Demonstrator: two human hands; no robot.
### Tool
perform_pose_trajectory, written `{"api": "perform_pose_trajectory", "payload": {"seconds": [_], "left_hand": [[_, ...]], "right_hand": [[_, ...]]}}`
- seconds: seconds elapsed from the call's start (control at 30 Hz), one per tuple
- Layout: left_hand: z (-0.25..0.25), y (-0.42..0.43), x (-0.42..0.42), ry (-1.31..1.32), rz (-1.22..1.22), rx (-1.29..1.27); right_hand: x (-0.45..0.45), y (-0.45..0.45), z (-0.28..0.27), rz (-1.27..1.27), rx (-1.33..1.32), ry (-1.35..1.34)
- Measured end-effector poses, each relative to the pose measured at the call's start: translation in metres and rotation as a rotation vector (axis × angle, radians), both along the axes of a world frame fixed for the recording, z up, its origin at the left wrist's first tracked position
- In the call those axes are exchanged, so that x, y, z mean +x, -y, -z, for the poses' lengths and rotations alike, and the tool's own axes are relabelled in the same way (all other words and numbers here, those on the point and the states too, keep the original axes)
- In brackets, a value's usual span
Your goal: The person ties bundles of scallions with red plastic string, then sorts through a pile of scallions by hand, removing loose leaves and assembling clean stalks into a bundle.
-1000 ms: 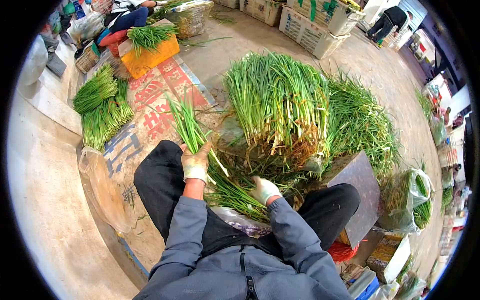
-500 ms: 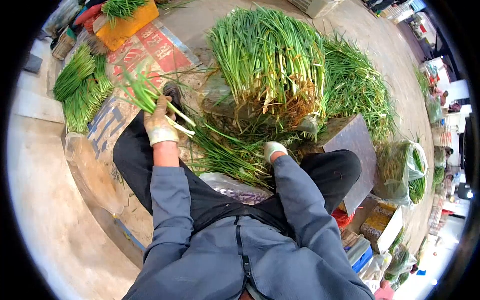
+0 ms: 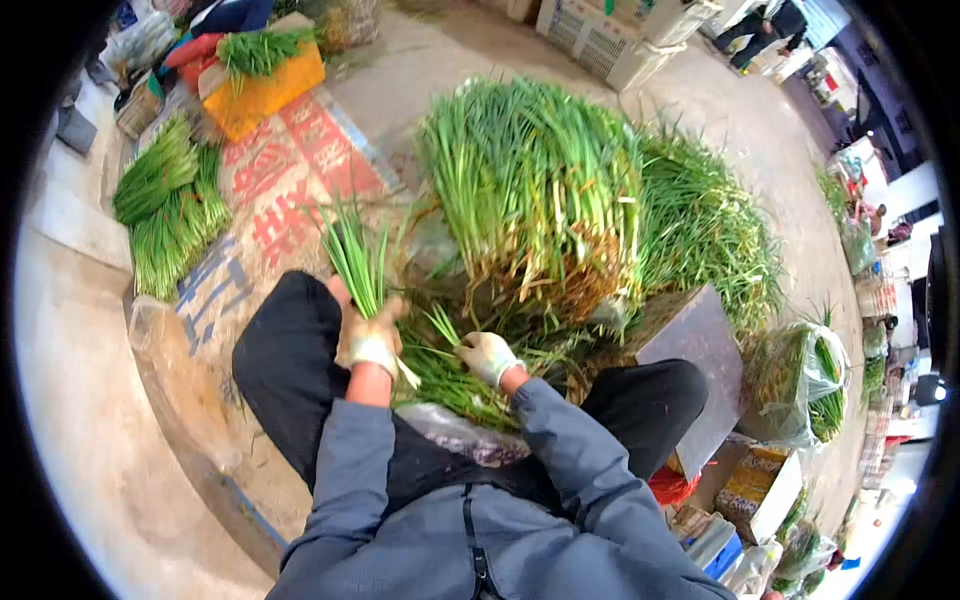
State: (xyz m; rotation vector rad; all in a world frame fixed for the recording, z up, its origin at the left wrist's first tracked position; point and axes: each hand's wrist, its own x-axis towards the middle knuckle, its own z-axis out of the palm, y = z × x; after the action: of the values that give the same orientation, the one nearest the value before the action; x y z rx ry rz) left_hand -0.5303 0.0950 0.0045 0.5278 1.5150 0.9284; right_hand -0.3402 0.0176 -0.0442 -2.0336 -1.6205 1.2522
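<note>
Currently L hand (image 3: pixel 368 334), 11 o'clock: fingers curled round green bunch (image 3: pixel 356 268). R hand (image 3: pixel 488 358), 12 o'clock: fingers pinching few stalks (image 3: pixel 441 324) by loose pile (image 3: pixel 450 388). Poss. bunch slips if L grip slackens; stalks may tear b/c pile's tangled.

Stalks (image 3: pixel 450 388) between the knees (image 3: pixel 660 395), stack of greens (image 3: pixel 530 190) dead ahead, another heap (image 3: pixel 705 230) just right of that, bundles (image 3: pixel 175 225) way off left.

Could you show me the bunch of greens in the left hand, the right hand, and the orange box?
Bunch of greens (image 3: pixel 358 270): head view, on the upright leaves.
Right hand (image 3: pixel 487 357): head view, on its back.
Orange box (image 3: pixel 268 97): head view, on its side wall.
</note>
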Motion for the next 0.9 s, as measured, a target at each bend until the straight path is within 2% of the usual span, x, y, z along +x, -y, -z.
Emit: {"api": "perform_pose_trajectory", "payload": {"seconds": [0.03,0.07,0.1,0.17,0.2,0.23,0.3,0.33,0.37,0.43,0.47,0.5,0.57,0.6,0.63,0.7,0.73,0.77,0.83,0.87,0.9], "left_hand": [[-0.016,0.015,0.019,-0.047,0.055,-0.015],[-0.008,0.023,0.02,0.013,0.071,0.029],[-0.004,0.023,0.017,-0.021,0.18,-0.068],[0.033,0.021,0.014,-0.131,0.273,0.017],[0.032,0.021,0.016,-0.002,0.271,0.02],[0.044,0.018,0.017,-0.101,0.223,-0.036],[0.029,0.024,0.017,-0.165,0.215,0.049],[0.046,0.021,0.014,-0.185,0.213,0.121],[0.041,0.024,0.014,-0.272,0.224,0.208],[0.021,0.03,0.019,-0.49,0.172,0.187],[-0.011,0.037,0.025,-0.447,0.215,0.23],[0.031,0.033,0.014,-0.263,0.199,0.384],[0.025,0.037,0.013,-0.177,0.242,0.232],[0.005,0.043,0.016,-0.087,0.256,0.071],[0.021,0.034,0.014,0.021,0.222,-0.111],[0.014,0.033,0.021,0.064,0.169,-0.117],[0.002,0.034,0.017,-0.011,0.252,-0.052],[-0.051,0.055,0.023,-0.023,0.289,0.146],[-0.009,0.03,0.008,0.1,0.116,0.232],[-0.016,0.013,-0.001,0.222,0.201,0.238],[-0.037,0.005,0.014,0.356,-0.048,0.309]], "right_hand": [[-0.005,-0.015,-0.026,0.083,0.103,-0.176],[-0.014,-0.018,-0.048,0.131,0.137,-0.241],[-0.023,-0.017,-0.064,0.181,0.165,-0.307],[-0.032,-0.015,-0.084,0.009,0.263,-0.188],[-0.039,-0.011,-0.069,-0.013,0.294,-0.165],[-0.041,-0.007,-0.068,-0.002,0.33,-0.184],[-0.036,-0.002,-0.059,0.019,0.309,-0.157],[-0.034,0.001,-0.056,0.092,0.343,-0.171],[-0.031,0.002,-0.062,0.105,0.355,-0.162],[-0.023,0.002,-0.076,0.218,0.355,-0.106],[-0.023,0.001,-0.079,0.248,0.388,-0.097],[-0.023,0.002,-0.081,0.244,0.395,-0.126],[-0.028,0.004,-0.087,0.226,0.42,-0.176],[-0.033,0.005,-0.085,0.216,0.448,-0.171],[-0.037,0.007,-0.084,0.128,0.446,-0.133],[-0.041,0.015,-0.09,-0.032,0.39,-0.052],[-0.039,0.019,-0.1,-0.092,0.353,-0.053],[-0.034,0.023,-0.113,-0.161,0.315,-0.059],[-0.019,0.031,-0.127,-0.193,0.57,-0.057],[-0.005,0.023,-0.137,-0.132,0.598,0.103],[0.011,0.013,-0.143,0.041,0.726,0.194]]}}
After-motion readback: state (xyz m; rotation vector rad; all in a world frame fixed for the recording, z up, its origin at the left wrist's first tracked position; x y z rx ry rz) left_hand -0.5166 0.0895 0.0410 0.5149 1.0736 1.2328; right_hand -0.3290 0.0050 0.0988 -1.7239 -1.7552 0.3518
